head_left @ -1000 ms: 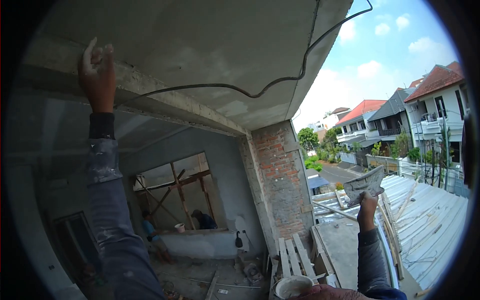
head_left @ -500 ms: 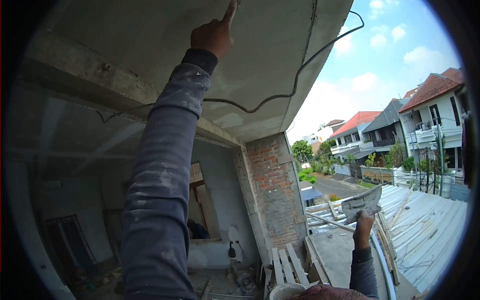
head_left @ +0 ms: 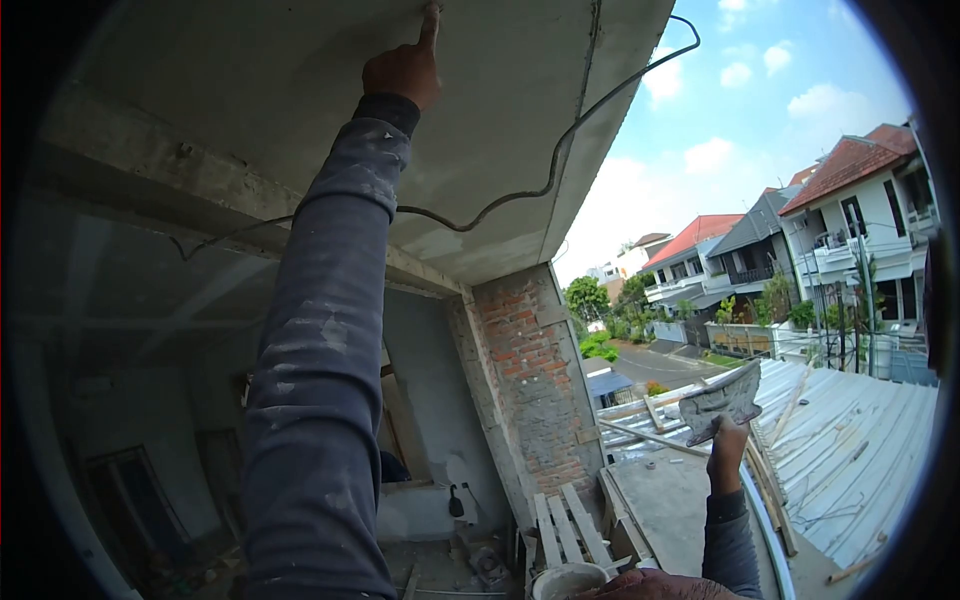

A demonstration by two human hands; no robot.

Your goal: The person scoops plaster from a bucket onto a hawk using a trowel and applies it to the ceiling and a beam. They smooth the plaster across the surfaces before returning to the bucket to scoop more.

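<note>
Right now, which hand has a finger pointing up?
The left hand, raised high with one finger towards the ceiling; the right hand is lower, gripping a flat grey tool.

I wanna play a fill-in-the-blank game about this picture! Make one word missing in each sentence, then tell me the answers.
1. The left hand has one ____ stretched out toward the ceiling.
2. The right hand holds a flat piece whose colour is ____.
3. From this view, the wavy dark cable passes ____ the raised sleeve.
4. The rough wall section shows bare red ____.

Missing words: finger; grey; behind; bricks.
</note>
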